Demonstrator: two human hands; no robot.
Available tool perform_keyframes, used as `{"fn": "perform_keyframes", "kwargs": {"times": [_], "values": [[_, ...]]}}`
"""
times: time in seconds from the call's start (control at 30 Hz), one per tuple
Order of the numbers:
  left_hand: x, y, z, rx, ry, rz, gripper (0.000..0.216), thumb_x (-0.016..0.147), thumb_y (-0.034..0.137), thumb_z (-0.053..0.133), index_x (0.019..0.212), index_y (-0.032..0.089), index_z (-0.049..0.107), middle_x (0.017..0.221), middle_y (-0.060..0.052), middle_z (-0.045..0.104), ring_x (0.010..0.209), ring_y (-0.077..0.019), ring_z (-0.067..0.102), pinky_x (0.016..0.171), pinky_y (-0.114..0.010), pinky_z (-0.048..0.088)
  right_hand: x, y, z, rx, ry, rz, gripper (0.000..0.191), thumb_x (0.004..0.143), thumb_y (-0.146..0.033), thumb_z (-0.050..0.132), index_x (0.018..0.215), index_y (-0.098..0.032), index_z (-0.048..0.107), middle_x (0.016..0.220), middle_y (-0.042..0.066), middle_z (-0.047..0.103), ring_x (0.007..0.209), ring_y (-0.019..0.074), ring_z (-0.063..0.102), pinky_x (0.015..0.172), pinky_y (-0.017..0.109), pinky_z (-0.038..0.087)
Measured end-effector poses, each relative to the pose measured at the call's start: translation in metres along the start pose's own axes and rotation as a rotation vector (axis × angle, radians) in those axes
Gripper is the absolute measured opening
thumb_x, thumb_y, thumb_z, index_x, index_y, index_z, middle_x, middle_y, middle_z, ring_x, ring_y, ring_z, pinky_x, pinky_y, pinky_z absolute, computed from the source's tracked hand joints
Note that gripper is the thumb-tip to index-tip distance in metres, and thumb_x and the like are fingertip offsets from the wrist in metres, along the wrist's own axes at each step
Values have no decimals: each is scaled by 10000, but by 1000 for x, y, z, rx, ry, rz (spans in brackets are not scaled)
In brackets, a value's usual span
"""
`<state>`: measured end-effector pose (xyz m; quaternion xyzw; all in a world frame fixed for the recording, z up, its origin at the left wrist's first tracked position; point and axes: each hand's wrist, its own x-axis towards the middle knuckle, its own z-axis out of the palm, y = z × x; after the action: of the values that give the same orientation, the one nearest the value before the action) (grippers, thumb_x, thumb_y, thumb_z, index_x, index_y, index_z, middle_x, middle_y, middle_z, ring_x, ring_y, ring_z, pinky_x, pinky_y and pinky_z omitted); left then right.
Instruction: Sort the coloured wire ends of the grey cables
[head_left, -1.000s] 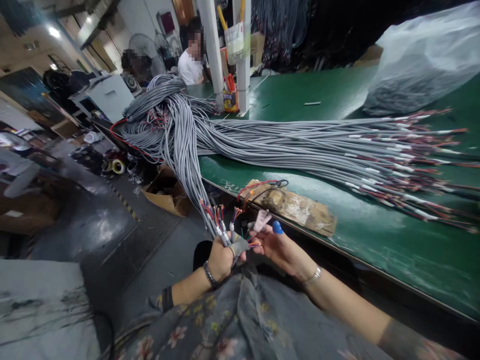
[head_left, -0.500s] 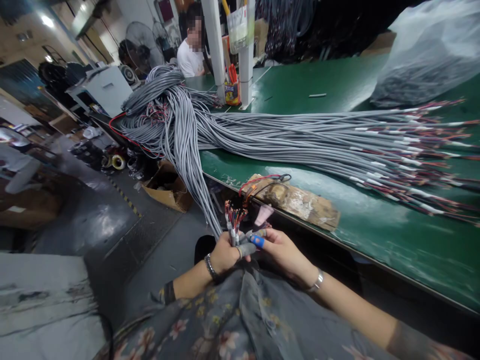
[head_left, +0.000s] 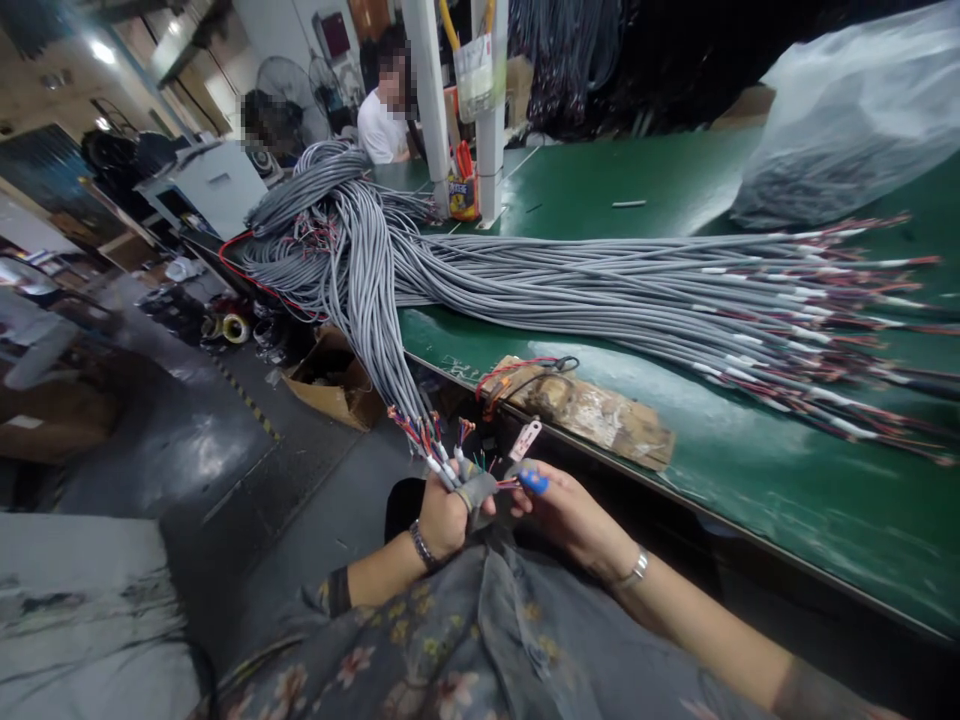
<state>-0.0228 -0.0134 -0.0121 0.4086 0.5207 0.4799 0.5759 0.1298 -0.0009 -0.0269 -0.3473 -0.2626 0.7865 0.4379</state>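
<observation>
My left hand (head_left: 444,518) is closed around several grey cables (head_left: 442,472), whose white-sleeved ends stick up past my fingers with coloured wires fanned out. Grey tape wraps a finger of this hand. My right hand (head_left: 574,512), with blue tape on one finger, pinches thin reddish wires (head_left: 508,483) that run across from the left hand. A flat pinkish-white strip with a hole (head_left: 525,440) stands up beside the right fingertips; how it is held is hidden. More grey cables (head_left: 375,320) hang over the bench edge behind the left hand.
A long row of grey cables (head_left: 600,285) with bared ends lies along the green bench (head_left: 750,520). Nearer the edge sits a worn wooden board (head_left: 592,415). A plastic bag (head_left: 847,130) stands at back right, a cardboard box (head_left: 337,385) on the floor. A person (head_left: 384,125) is beyond the posts.
The cable ends in my left hand have tipped left and spread apart. My right hand has drawn slightly away to the right, and thin wires now show between the hands. The strip has turned more upright.
</observation>
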Motion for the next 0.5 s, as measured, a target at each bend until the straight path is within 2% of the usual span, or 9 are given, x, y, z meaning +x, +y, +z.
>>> {"fn": "perform_keyframes", "kwargs": {"times": [0.13,0.3,0.5], "values": [[4,9,10,-19,5,13,358,661,412,709,462,153,564,411,-4,534,381,-72,394,438,-228,290,14,-12,-9,130,18,-2,504,588,-673,692,764,-201,700,699,21,652,592,126,557,586,262,472],[7,17,19,-41,-6,7,352,650,415,720,465,158,566,401,-1,534,395,-84,437,459,-231,314,27,-23,-1,46,42,-102,453,621,-615,712,784,-193,690,629,1,619,551,125,515,565,274,457],[7,12,15,-14,-41,-28,378,653,432,715,451,153,560,395,2,523,362,-66,385,433,-230,276,21,-25,5,-18,159,-58,473,554,-625,745,685,-184,635,567,-14,577,515,115,482,492,246,402]]}}
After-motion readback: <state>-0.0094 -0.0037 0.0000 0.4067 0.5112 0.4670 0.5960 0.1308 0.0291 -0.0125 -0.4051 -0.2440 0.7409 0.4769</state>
